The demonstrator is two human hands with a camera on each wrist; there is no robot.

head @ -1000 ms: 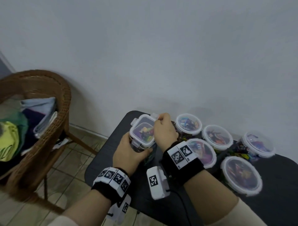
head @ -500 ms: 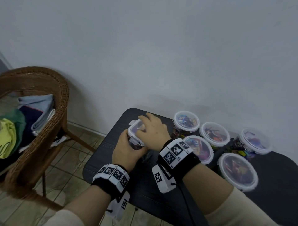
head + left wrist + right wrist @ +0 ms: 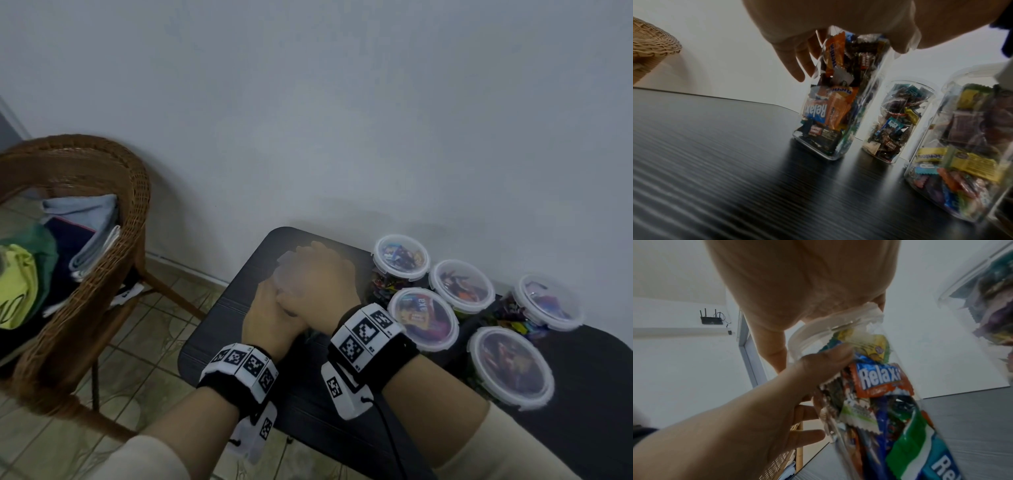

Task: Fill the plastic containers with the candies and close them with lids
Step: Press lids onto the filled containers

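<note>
At the near-left corner of the dark bench (image 3: pixel 219 329), we press a white lid (image 3: pixel 818 327) onto a tall clear container (image 3: pixel 838 104) packed with wrapped candies (image 3: pixel 877 379). Our right hand (image 3: pixel 318 277) lies flat across the lid, fingers extended and reaching over its far edge, the palm bearing down from above. Our left hand (image 3: pixel 267 322) wraps the container's side just below the lid, thumb (image 3: pixel 830 358) against the clear wall and fingers curled round the far side. The container stands upright on the bench, directly under the right palm and inside the left hand's grip. Just to the right, five more candy-filled containers (image 3: pixel 424 318) stand lidded in a cluster near the white wall (image 3: pixel 342 120). Beyond the bench's left edge, a wicker chair (image 3: pixel 133 192) holds folded clothes (image 3: pixel 82 219) above a tiled floor (image 3: pixel 144 342).
</note>
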